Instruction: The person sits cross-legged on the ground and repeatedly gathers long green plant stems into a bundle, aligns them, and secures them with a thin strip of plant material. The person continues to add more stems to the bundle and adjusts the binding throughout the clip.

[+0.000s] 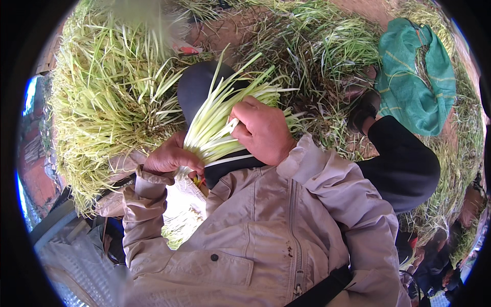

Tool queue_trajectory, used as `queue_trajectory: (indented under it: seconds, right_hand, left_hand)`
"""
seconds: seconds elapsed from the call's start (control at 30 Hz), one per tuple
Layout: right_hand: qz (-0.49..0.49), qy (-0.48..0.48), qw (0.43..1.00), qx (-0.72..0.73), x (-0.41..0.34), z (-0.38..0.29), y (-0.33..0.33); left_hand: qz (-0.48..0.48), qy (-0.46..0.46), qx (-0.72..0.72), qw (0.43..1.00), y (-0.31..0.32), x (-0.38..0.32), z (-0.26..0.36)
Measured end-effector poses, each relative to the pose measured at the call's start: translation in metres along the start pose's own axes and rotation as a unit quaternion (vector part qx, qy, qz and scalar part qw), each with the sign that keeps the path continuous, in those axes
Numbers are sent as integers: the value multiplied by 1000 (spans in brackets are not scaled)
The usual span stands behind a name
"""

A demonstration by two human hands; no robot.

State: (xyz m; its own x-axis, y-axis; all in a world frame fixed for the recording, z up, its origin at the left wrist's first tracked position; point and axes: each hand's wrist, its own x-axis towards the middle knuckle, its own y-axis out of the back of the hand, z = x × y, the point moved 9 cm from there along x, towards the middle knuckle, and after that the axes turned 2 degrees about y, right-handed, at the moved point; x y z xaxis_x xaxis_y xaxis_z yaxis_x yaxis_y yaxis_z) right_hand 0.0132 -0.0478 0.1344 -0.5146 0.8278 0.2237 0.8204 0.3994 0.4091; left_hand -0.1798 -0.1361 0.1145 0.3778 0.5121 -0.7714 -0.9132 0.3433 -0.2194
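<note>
A bundle of pale yellow-green stalks (pixel 215 126), which look like blanched chives, lies across my lap with its leaf tips fanned upward. My left hand (pixel 172 155) is closed around the bundle's lower end, thumb over the stalks. Over the bundle's right side, my right hand (pixel 264 132) is curled, with a whitish stalk (pixel 229 126) pinched between thumb and forefinger. One loose white stalk (pixel 230 159) slants below the bundle, over my dark trousers (pixel 238 167). My right fingertips are partly hidden.
A large heap of similar stalks (pixel 111 96) rises at the left. Ahead lies a darker heap of greens (pixel 307 50). A green mesh sack (pixel 418 84) sits at the upper right, near a dark shoe (pixel 362 109). Clear plastic sheeting (pixel 80 264) lies at lower left.
</note>
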Motion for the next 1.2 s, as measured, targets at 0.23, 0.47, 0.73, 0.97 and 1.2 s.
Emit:
queue_trajectory:
  seconds: [0.23,0.47,0.73,0.97,1.2]
  right_hand:
    - [77,37,993,-87,-12,10,1]
    - [131,-170,966,-143,-61,197,119]
    - [118,-119,969,-180,-65,136,142]
    - [-7,-31,999,10,-11,-7,64]
    - [-17,-16,999,-45,5,-4,24]
  left_hand:
    - [24,-12,11,1000,0,0,0]
    - [2,-49,-21,999,-1,-3,-3]
    - [-10,-59,-16,998,-1,3,1]
    - [1,-31,-5,999,-2,3,4]
    - [14,-26,14,999,1,1,2]
